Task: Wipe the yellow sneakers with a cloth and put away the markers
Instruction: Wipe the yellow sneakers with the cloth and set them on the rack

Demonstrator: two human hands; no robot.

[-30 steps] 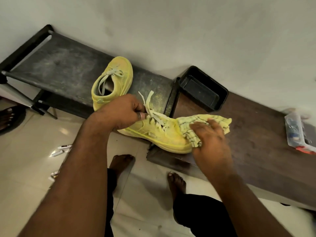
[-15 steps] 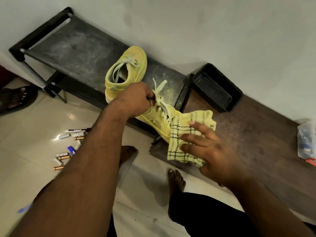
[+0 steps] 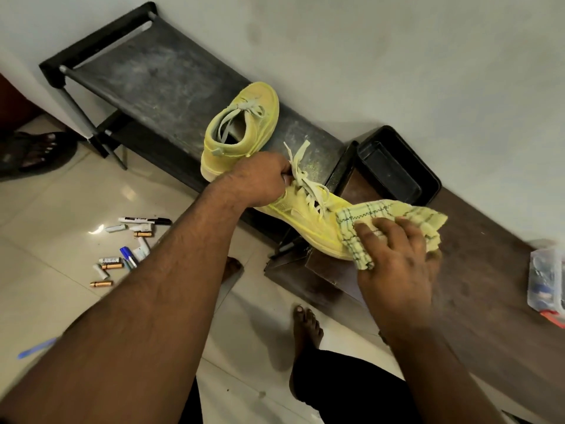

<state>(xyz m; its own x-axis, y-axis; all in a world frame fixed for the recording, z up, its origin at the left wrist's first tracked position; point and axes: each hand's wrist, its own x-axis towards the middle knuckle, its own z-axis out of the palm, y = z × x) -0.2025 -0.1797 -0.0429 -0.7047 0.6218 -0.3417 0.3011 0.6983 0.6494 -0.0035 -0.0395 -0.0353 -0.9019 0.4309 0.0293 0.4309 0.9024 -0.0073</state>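
My left hand [image 3: 260, 182] grips the heel end of a yellow sneaker [image 3: 308, 218] that lies tilted across the gap between a dark rack and a brown bench. Over that sneaker's toe lies a yellow checked cloth [image 3: 388, 215], which my right hand [image 3: 397, 255] holds and presses against the shoe. The second yellow sneaker [image 3: 241, 130] stands on the dusty black rack [image 3: 159, 78], just behind my left hand. Several markers [image 3: 143, 220] and batteries lie scattered on the tiled floor at the left.
A black empty tray [image 3: 397, 169] sits on the brown bench [image 3: 477, 286] against the wall. A clear plastic box [image 3: 547, 280] is at the bench's right end. My bare feet [image 3: 305, 325] are on the floor below. Another person's sandalled foot [image 3: 36, 151] is at far left.
My right hand has carried the cloth from the sneaker's side up onto its toe. The view has shifted so that more floor with markers shows.
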